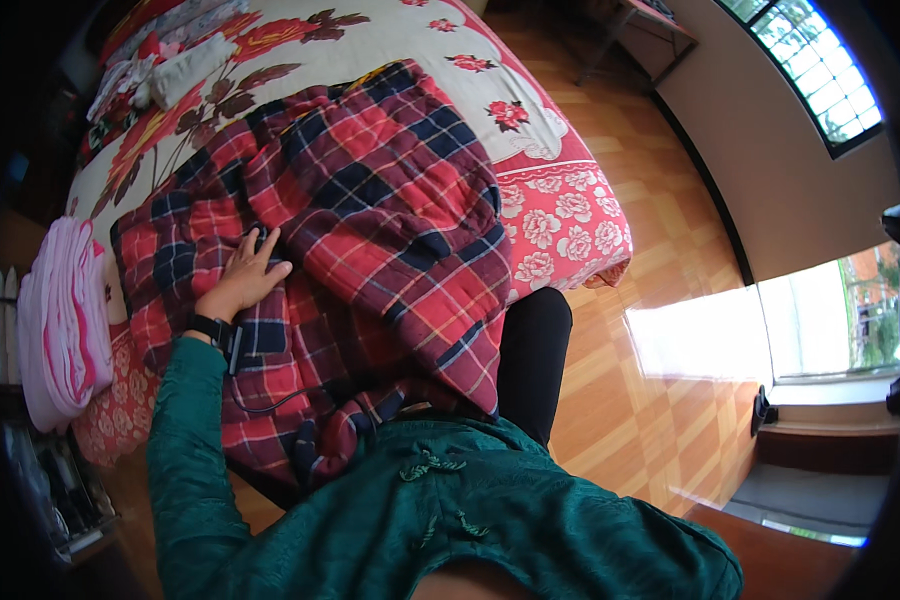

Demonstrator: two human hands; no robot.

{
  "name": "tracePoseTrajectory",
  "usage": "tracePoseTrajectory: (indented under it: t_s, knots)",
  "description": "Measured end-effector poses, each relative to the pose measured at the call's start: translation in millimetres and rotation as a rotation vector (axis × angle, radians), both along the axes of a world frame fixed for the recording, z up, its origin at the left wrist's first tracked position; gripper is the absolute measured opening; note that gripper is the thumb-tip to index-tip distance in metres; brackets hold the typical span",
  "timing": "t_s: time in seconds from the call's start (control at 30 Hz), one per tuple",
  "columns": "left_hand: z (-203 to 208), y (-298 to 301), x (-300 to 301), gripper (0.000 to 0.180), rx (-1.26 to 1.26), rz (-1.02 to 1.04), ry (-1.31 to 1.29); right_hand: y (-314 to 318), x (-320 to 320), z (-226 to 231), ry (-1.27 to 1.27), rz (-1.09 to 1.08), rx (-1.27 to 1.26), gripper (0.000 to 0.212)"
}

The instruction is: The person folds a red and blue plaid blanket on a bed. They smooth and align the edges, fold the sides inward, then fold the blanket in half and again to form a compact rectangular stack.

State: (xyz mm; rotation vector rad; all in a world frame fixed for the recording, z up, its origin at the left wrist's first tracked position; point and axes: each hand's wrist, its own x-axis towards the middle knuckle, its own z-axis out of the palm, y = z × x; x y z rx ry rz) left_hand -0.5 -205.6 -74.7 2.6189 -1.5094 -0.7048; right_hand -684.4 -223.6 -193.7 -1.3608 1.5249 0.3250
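While left hand (245, 277) is lying spread on garment (370, 230), centre-left | flat palm likely smoothing best | right hand — can't tell

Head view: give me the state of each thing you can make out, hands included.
Left hand: resting on the garment, fingers spread
Right hand: out of view
Garment: plaid, laid out, rumpled; fastening unclear
Cord: slack, curving over the garment
Wristband: worn
Pink cloth: folded in layers
Bedspread: spread out, under the garment
Cloths: heaped
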Motion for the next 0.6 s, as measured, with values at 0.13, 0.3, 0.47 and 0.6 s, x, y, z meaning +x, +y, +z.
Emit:
tracePoseTrajectory:
  t_s: [0.13,0.3,0.47,0.6]
  knots:
    - [8.0,38.2,-28.0,0.075,-0.136,-0.046,0.029,-3.7,-23.1,-2.1,0.074,0.038,-0.078,0.052]
    - [22.8,81.4,-59.0,0.074,-0.196,-0.094,0.062,-14.0,-57.3,7.4,0.215,0.125,-0.174,0.051]
    - [40.2,124.1,-84.5,0.071,-0.169,-0.054,0.120,-42.7,-125.1,22.6,0.475,0.239,-0.261,0.051]
    - [51.5,151.4,-92.6,0.072,-0.165,-0.063,0.180,-85.1,-209.4,62.0,0.825,0.395,-0.355,0.050]
